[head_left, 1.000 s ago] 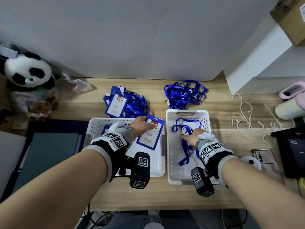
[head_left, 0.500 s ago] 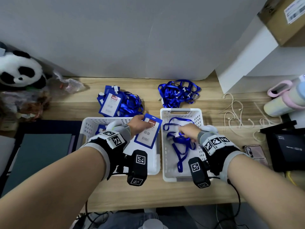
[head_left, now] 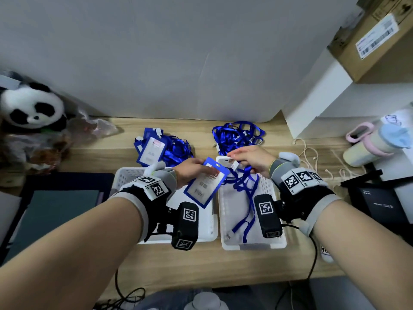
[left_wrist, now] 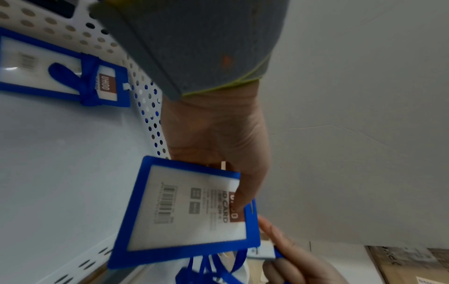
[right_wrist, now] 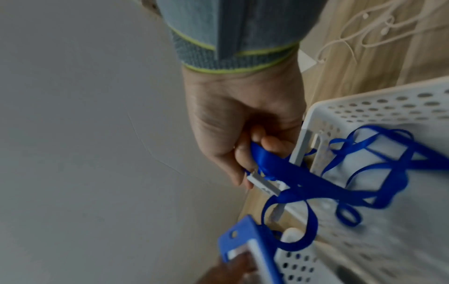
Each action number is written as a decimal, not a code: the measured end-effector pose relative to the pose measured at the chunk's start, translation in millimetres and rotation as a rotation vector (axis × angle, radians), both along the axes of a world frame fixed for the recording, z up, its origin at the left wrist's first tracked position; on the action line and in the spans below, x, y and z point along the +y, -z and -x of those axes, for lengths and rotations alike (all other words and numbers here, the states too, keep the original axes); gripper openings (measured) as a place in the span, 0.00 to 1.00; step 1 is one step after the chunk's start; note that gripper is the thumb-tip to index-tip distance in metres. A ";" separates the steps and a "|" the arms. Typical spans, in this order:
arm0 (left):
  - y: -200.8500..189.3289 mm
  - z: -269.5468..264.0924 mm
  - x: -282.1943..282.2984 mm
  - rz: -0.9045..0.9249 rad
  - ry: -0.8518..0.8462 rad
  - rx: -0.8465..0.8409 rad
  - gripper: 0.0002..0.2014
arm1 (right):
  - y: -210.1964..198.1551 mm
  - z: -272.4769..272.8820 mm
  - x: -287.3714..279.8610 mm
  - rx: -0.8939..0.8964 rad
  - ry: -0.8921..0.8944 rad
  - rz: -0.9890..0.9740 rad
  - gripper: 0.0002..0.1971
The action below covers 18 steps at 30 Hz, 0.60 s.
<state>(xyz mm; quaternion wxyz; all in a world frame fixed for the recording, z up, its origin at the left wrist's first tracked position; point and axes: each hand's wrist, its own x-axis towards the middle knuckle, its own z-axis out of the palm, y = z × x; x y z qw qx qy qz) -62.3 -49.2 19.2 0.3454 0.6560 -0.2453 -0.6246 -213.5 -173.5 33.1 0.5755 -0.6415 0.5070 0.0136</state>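
Note:
My left hand (head_left: 192,170) pinches a blue ID card holder (head_left: 204,183) by its top edge, lifted above the left white basket (head_left: 125,175). The wrist view shows the holder (left_wrist: 184,211) with a barcode card inside and my thumb on its slotted end. My right hand (head_left: 250,159) grips a blue lanyard (head_left: 244,189) near its white clip (head_left: 234,164), just right of the holder's top. The lanyard (right_wrist: 316,180) trails down into the right white basket (head_left: 277,240). Another holder (left_wrist: 60,75) with its lanyard lies in the left basket.
A pile of blue holders with lanyards (head_left: 161,146) and a heap of loose lanyards (head_left: 237,135) lie behind the baskets. A plush panda (head_left: 33,108) sits far left, white cords (head_left: 312,153) and a bottle (head_left: 375,142) at right. Dark items (head_left: 380,202) flank the right basket.
My right hand has lifted the lanyard's clip end out of the right basket and brought it left and up to the holder's top. The left hand raised the holder slightly.

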 end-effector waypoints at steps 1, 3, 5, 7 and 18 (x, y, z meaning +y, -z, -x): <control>-2.0 0.3 0.9 0.005 0.030 0.004 0.03 | -2.1 -2.4 1.6 -0.036 0.012 -0.016 0.11; -5.4 1.7 2.2 0.011 0.094 0.020 0.03 | -7.0 -6.1 6.1 -0.107 0.019 -0.012 0.10; -6.7 2.3 2.3 0.029 0.113 0.044 0.03 | -9.0 -9.3 7.6 -0.127 0.015 0.046 0.09; -7.2 1.7 3.0 0.061 0.103 0.044 0.02 | -7.1 -8.0 7.9 -0.034 -0.035 0.152 0.12; -5.6 -7.1 9.0 0.033 0.025 -0.048 0.03 | 10.1 15.8 12.3 0.072 0.187 0.243 0.14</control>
